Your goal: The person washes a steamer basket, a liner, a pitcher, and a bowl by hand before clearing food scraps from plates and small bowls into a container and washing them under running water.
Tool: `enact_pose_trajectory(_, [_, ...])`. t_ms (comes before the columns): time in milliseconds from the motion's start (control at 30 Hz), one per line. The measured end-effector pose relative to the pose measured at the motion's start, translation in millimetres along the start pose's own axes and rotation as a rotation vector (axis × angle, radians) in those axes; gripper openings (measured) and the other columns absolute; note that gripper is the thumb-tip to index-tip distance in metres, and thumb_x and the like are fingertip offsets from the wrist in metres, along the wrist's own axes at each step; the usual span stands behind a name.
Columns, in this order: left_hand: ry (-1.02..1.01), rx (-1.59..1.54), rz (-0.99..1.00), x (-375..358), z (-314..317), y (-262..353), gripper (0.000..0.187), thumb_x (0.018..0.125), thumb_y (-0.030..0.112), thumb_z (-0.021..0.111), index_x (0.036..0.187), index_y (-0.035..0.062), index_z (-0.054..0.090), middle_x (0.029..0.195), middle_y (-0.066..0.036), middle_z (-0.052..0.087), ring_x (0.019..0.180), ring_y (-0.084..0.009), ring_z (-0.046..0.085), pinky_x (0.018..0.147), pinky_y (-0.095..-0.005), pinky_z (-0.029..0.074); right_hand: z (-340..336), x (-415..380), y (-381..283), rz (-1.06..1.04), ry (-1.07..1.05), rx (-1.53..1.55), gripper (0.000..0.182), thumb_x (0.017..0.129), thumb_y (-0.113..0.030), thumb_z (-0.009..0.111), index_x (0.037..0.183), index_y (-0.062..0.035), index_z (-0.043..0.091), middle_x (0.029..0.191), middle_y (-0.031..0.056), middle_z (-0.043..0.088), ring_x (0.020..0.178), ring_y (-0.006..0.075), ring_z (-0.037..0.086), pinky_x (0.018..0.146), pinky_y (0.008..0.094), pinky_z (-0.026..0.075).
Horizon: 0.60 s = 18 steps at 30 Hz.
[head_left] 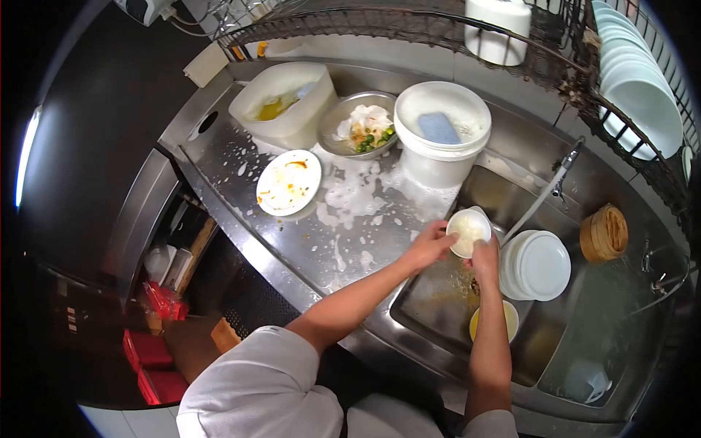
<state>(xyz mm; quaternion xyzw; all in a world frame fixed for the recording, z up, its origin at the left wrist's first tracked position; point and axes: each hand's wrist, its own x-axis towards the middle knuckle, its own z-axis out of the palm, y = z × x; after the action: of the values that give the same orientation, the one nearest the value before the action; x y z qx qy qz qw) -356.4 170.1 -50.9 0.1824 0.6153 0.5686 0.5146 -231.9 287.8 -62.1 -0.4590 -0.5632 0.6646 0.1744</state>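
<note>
A small white bowl (461, 223) is held over the left sink basin, with pale whitish stuff inside that I cannot make out. My left hand (429, 247) grips its left rim, fingers closed on it. On the bowl's lower right side, my right hand (485, 257) is closed too, its thumb reaching over the rim. Another white rim shows just behind the bowl. Below, a bowl with yellow liquid (510, 321) sits in the basin, partly covered by my right forearm. Right of my right hand stands a stack of white plates (549, 264).
Left on the soapy steel counter (343, 252) are a dirty plate (289, 182), a strainer of food scraps (365, 130) and a plastic tub (292, 124). A foamy white bucket (438, 162) borders the basin. A hose (537, 201) hangs beside a bamboo steamer (603, 233). Wire racks (409, 22) run above.
</note>
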Motion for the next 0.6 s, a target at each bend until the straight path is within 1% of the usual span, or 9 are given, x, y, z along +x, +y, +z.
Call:
enact_pose_trajectory(133, [0.572, 0.098, 0.149, -69.1, -129.2, 7.5, 0.048, 0.089, 0.024, 0.065, 0.126, 0.0047, 0.042, 0.093, -0.008, 0.061, 0.08, -0.0167, 0.06, 0.067, -0.0321, 0.054, 66.5, 11.6, -17.9, -0.056, 0.003, -0.156, 0.043, 0.083, -0.001, 0.043, 0.127, 0.0006, 0.042, 0.077, 0.0162, 0.063, 0.043, 0.0215, 0.056, 0.034, 0.032, 0.043])
enact_pose_trajectory(167, [0.788, 0.316, 0.126, -81.2, -180.3, 3.3, 0.045, 0.087, 0.023, 0.067, 0.121, 0.0025, 0.047, 0.089, -0.008, 0.063, 0.082, -0.016, 0.061, 0.067, -0.0307, 0.053, 81.8, 18.0, -15.7, -0.066, 0.011, -0.173, 0.049, 0.082, -0.001, 0.044, 0.131, 0.0003, 0.041, 0.078, 0.0159, 0.063, 0.043, 0.0215, 0.056, 0.033, 0.0319, 0.042])
enact_pose_trajectory(200, [0.928, 0.661, 0.208, -80.4, -261.1, -16.6, 0.045, 0.083, 0.027, 0.068, 0.114, -0.0016, 0.054, 0.095, -0.013, 0.06, 0.082, -0.0276, 0.058, 0.076, -0.0407, 0.049, 96.1, 22.8, -17.5, -0.068, -0.022, -0.158, 0.051, 0.082, -0.001, 0.046, 0.133, 0.0004, 0.041, 0.079, 0.0164, 0.064, 0.045, 0.0224, 0.057, 0.034, 0.0327, 0.043])
enact_pose_trajectory(267, [1.385, 1.084, 0.275, -74.9, -386.1, -30.5, 0.059, 0.076, 0.038, 0.074, 0.114, -0.003, 0.056, 0.097, -0.017, 0.064, 0.086, -0.0348, 0.062, 0.077, -0.0426, 0.05, 113.9, 46.4, -0.4, -0.05, 0.076, -0.232, 0.046, 0.081, -0.003, 0.049, 0.127, 0.0022, 0.049, 0.085, 0.0205, 0.065, 0.051, 0.0259, 0.062, 0.043, 0.0385, 0.049])
enact_pose_trajectory(333, [1.422, 0.922, 0.112, -74.5, -445.1, 4.3, 0.06, 0.072, 0.031, 0.078, 0.108, -0.0103, 0.055, 0.097, -0.02, 0.066, 0.08, -0.0277, 0.064, 0.071, -0.0386, 0.052, 130.4, 70.3, 27.3, -0.528, 0.38, -0.628, 0.035, 0.084, -0.014, 0.054, 0.113, 0.0057, 0.057, 0.091, 0.0255, 0.065, 0.059, 0.0313, 0.066, 0.064, 0.0417, 0.054])
enact_pose_trajectory(367, [1.438, 0.843, 0.029, -75.8, -474.1, 21.4, 0.06, 0.071, 0.028, 0.081, 0.105, -0.014, 0.055, 0.097, -0.021, 0.066, 0.078, -0.0242, 0.066, 0.068, -0.0366, 0.054, 134.4, 31.9, -16.3, -0.233, 0.163, -0.428, 0.034, 0.088, -0.022, 0.056, 0.109, 0.0051, 0.058, 0.092, 0.0208, 0.066, 0.067, 0.0273, 0.068, 0.064, 0.0387, 0.055])
enact_pose_trajectory(400, [1.15, 0.589, 0.007, -69.6, -506.9, 27.1, 0.056, 0.073, 0.024, 0.079, 0.106, -0.0136, 0.054, 0.098, -0.021, 0.066, 0.077, -0.0233, 0.065, 0.067, -0.0347, 0.053, 146.5, 0.4, -49.8, 0.026, 0.097, -0.035, 0.037, 0.086, -0.031, 0.06, 0.104, 0.0009, 0.063, 0.091, 0.0163, 0.069, 0.078, 0.028, 0.067, 0.076, 0.0385, 0.052])
enact_pose_trajectory(433, [0.869, 0.335, -0.026, -63.9, -533.0, 29.6, 0.051, 0.075, 0.019, 0.077, 0.107, -0.0133, 0.054, 0.098, -0.021, 0.066, 0.077, -0.0225, 0.065, 0.065, -0.0329, 0.053, 156.3, 2.4, -39.3, -0.045, 0.19, -0.018, 0.037, 0.087, -0.032, 0.061, 0.104, 0.001, 0.063, 0.091, 0.0154, 0.069, 0.075, 0.0252, 0.067, 0.072, 0.0361, 0.052])
enact_pose_trajectory(600, [0.792, 0.387, 0.096, -61.9, -530.7, 21.4, 0.031, 0.083, 0.008, 0.064, 0.109, -0.0063, 0.053, 0.099, -0.016, 0.063, 0.078, -0.0199, 0.062, 0.063, -0.033, 0.051, 189.7, -25.0, 10.1, -0.153, 0.434, 0.255, 0.03, 0.093, -0.03, 0.056, 0.099, -0.0014, 0.062, 0.078, 0.0072, 0.063, 0.065, 0.0148, 0.062, 0.057, 0.0283, 0.05])
